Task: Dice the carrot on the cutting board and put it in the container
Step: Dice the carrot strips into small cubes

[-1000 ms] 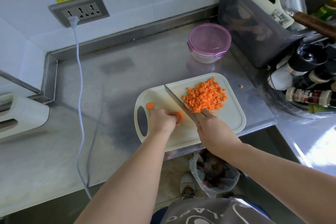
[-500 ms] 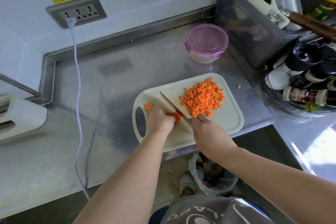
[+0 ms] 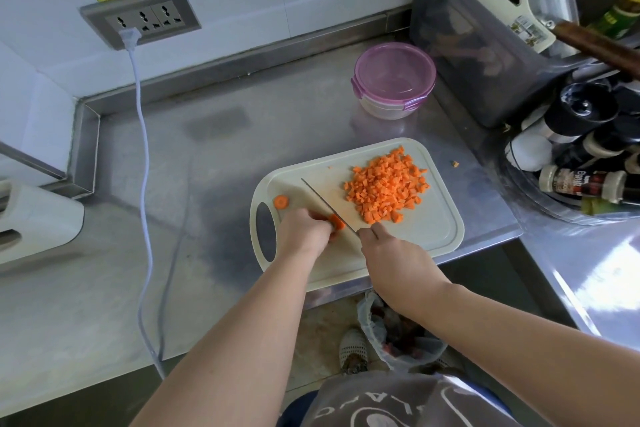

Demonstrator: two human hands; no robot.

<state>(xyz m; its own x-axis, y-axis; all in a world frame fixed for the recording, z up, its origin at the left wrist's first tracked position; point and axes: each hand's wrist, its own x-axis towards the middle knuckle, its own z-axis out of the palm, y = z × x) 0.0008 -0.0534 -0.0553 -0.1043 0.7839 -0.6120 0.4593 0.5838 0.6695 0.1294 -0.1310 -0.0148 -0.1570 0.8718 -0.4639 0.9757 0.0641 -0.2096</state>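
Note:
A cream cutting board (image 3: 440, 232) lies on the steel counter. A heap of diced carrot (image 3: 386, 189) covers its far right part. My left hand (image 3: 303, 230) grips a short carrot piece (image 3: 336, 221) on the board. My right hand (image 3: 394, 262) holds a knife (image 3: 325, 203), whose blade sits right beside the carrot piece, tip pointing up-left. A round carrot end (image 3: 281, 202) lies by the board's handle hole. The container (image 3: 393, 80), with a purple lid on, stands behind the board.
A dark bin (image 3: 464, 55) and a tub of bottles (image 3: 588, 163) crowd the right side. One carrot cube (image 3: 455, 164) lies on the counter. A white cord (image 3: 143, 184) hangs from the wall socket (image 3: 140, 15). A white appliance (image 3: 31, 222) sits far left.
The knife has shifted left, away from the diced heap and up against the carrot piece in my left hand. Both hands moved slightly left on the board.

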